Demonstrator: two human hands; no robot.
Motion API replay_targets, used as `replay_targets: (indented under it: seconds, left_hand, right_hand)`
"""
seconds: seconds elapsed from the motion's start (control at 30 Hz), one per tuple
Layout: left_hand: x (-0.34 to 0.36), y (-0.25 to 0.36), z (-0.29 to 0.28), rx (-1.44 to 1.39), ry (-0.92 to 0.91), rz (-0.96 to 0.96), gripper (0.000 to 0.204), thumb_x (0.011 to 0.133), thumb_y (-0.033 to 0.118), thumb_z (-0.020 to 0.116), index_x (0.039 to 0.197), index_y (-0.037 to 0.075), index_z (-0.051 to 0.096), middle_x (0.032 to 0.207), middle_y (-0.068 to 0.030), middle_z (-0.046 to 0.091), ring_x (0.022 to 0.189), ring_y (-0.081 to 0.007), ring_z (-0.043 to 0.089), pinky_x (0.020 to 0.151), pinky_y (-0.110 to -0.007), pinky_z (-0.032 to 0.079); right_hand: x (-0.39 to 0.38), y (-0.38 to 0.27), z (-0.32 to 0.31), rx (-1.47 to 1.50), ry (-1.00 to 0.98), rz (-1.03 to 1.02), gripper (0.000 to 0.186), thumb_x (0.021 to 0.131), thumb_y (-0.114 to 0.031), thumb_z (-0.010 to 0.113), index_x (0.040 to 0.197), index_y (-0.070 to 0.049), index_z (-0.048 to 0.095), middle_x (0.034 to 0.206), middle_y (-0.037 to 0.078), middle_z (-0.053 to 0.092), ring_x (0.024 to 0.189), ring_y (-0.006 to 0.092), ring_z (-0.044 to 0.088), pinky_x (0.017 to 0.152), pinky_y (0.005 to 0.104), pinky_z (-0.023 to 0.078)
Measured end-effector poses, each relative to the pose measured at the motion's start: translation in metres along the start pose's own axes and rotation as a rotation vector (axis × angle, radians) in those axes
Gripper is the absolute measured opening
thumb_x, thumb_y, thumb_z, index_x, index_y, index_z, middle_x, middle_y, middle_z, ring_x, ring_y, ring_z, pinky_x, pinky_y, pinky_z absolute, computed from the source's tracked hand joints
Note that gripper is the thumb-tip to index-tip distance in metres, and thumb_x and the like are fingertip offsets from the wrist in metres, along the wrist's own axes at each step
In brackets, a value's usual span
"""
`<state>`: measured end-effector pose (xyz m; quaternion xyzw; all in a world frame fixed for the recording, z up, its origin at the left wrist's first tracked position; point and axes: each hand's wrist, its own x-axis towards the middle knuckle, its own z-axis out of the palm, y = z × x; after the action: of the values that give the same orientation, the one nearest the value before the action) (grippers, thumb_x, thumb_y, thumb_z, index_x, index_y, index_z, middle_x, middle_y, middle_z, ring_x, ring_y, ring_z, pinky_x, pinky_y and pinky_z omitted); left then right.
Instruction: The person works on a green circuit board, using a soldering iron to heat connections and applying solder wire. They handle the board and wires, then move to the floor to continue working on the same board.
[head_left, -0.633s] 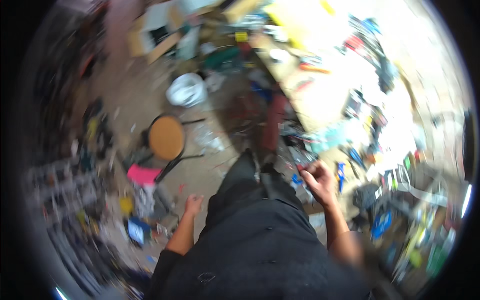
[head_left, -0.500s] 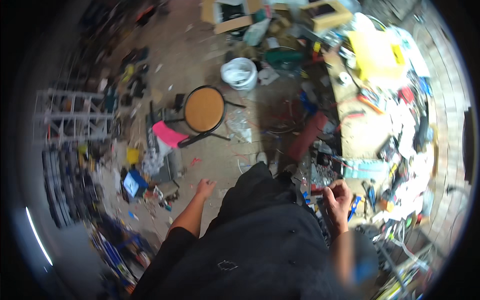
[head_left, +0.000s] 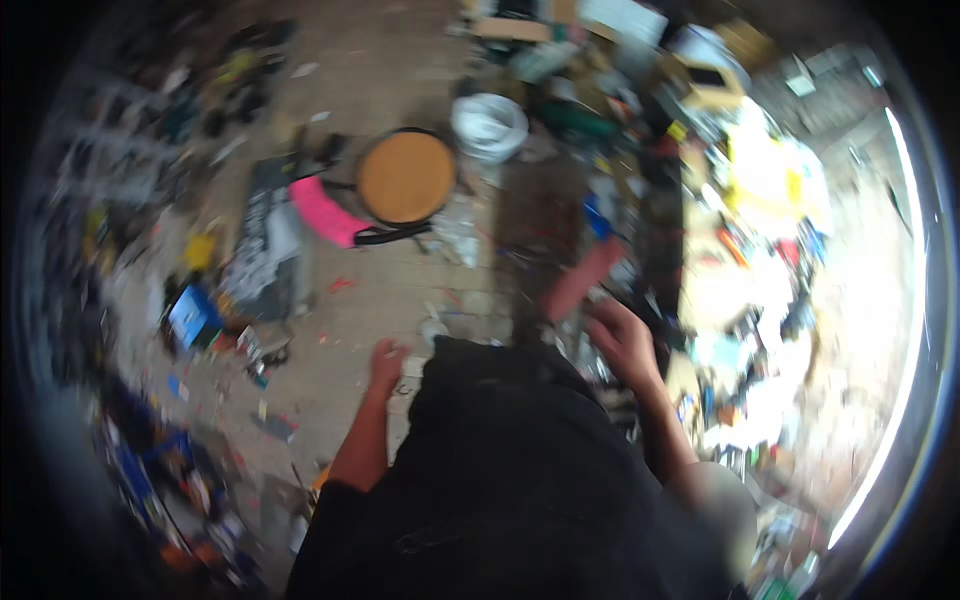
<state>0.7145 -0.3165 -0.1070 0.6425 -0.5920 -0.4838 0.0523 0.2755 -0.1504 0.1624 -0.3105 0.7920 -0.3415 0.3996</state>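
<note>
My left hand [head_left: 387, 366] hangs low over the floor, its fingers loosely apart with nothing seen in them. My right hand [head_left: 622, 345] is raised on the other side, nearest to a red, long flat-looking piece [head_left: 583, 278]. Its fingers bend inward and are smeared by motion, so whether anything small is between them cannot be told. Ahead stands a chair with a round orange-brown seat [head_left: 406, 177], a dark frame and a pink backrest [head_left: 326, 212].
A white bucket with a liner [head_left: 489, 127] stands past the chair. Along the right runs a cluttered workbench [head_left: 708, 290] with a yellow item [head_left: 765, 175]. A blue box [head_left: 194, 317] and scattered scraps lie on the floor at left. Cardboard boxes [head_left: 513, 28] are at the back.
The view has turned and shifted; the chair appears higher and the bench farther right. My right hand has moved forward and inward from beside the bench. My left hand stays low.
</note>
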Motion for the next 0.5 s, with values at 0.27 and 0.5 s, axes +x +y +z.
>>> replay_targets:
  seconds: [0.27,0.5]
  left_hand:
    - [0.005,-0.244,-0.15,0.911,-0.45,0.445,0.032,0.096,0.033,0.051,0.088,0.005,0.065,0.073,-0.023,0.063,0.074,-0.0416,0.067,0.064,-0.052,0.05]
    - [0.098,-0.28,-0.211,-0.295,-0.356,-0.509,0.026,0.098,0.028,0.06,0.08,0.01,0.06,0.063,-0.005,0.057,0.053,-0.0209,0.059,0.045,-0.035,0.046]
  right_hand:
    - [0.007,-0.019,0.118,-0.04,-0.131,-0.033,0.033,0.092,-0.028,0.067,0.116,-0.004,0.067,0.099,0.016,0.074,0.096,0.0322,0.072,0.086,0.0406,0.055]
    - [-0.003,-0.015,0.15,0.001,-0.001,0.045,0.033,0.091,-0.027,0.068,0.115,-0.004,0.069,0.101,0.017,0.074,0.096,0.0316,0.072,0.086,0.0405,0.055]
